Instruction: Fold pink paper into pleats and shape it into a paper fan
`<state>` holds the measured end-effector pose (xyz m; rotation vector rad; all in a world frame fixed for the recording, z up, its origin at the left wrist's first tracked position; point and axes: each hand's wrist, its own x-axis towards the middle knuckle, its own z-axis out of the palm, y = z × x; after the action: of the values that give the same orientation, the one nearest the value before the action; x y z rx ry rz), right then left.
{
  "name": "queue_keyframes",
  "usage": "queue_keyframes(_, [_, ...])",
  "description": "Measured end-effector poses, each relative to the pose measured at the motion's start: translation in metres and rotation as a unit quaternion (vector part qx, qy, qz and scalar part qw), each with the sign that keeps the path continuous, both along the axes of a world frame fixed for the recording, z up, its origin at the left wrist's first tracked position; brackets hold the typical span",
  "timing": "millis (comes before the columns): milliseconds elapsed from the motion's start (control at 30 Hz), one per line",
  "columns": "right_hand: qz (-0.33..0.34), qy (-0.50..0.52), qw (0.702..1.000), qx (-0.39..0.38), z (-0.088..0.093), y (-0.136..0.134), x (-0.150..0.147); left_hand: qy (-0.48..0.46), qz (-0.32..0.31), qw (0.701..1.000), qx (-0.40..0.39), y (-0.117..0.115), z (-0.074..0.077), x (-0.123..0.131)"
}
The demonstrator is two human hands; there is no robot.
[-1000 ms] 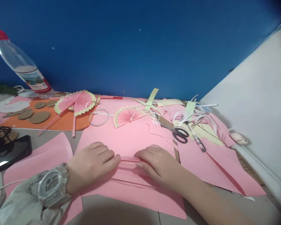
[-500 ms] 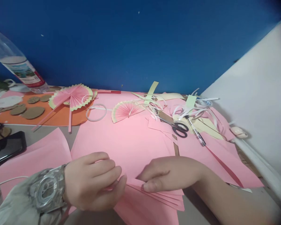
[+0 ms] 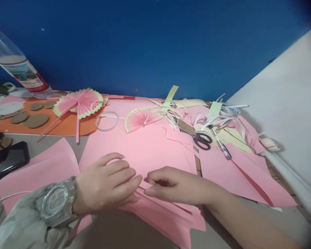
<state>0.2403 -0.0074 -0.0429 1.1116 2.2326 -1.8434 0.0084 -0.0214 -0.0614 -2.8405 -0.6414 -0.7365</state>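
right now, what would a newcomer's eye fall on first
Probably the deep blue wall across the top. Then the pleated pink fan with pale green edging, at left over the orange sheet. Front and centre, the left fingers and right fingers are at some folded pink paper.

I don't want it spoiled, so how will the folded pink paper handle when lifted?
The folded pink paper is probably light and bendy, being thin. Its folds may spring apart, since the layers splay near the right hand.
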Motion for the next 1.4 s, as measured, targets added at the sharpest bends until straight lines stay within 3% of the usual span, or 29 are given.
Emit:
queue_keyframes(100, [-0.005,-0.042,0.99,0.137,0.004,-0.003,-0.001,-0.01,0.061,0.996,-0.065,0.002,0.006,0.0])
queue_keyframes(167, [0.002,-0.067,0.955,0.288,0.004,-0.005,-0.002,-0.008,0.097,0.99,-0.102,0.003,0.01,0.001])
queue_keyframes(200, [0.01,-0.079,0.923,0.376,0.003,-0.005,-0.002,-0.005,0.107,0.988,-0.115,0.004,0.012,0.001])
queue_keyframes(267, [0.025,-0.094,0.828,0.552,0.0,-0.005,-0.001,0.002,0.119,0.984,-0.132,0.005,0.015,0.0])
queue_keyframes(367, [0.027,-0.079,0.696,0.713,-0.004,-0.004,0.001,0.003,0.126,0.981,-0.149,0.006,0.015,-0.003])
queue_keyframes(467, [0.027,-0.051,0.648,0.76,-0.009,-0.003,0.003,-0.004,0.133,0.984,-0.119,0.006,0.012,-0.008])
queue_keyframes(600, [0.031,-0.063,0.657,0.751,-0.021,-0.002,0.001,0.021,0.156,0.986,-0.062,0.005,0.005,-0.006])
queue_keyframes(767, [0.049,-0.061,0.7,0.71,-0.037,-0.009,-0.007,0.047,0.135,0.984,-0.11,-0.002,-0.009,0.004])
queue_keyframes(1000, [0.044,-0.054,0.814,0.576,-0.041,-0.007,-0.005,0.06,0.144,0.962,-0.224,0.001,-0.016,0.005])
queue_keyframes(1100, [0.019,-0.041,0.843,0.536,-0.041,-0.002,-0.003,0.029,0.157,0.941,-0.298,0.004,-0.015,0.003])
queue_keyframes(1267, [-0.013,-0.013,0.869,0.494,-0.042,0.002,-0.002,-0.015,0.156,0.919,-0.361,0.008,-0.016,0.001])
queue_keyframes(1400, [0.018,-0.038,0.845,0.534,-0.042,0.0,0.0,-0.002,0.138,0.945,-0.298,0.007,-0.018,0.001])
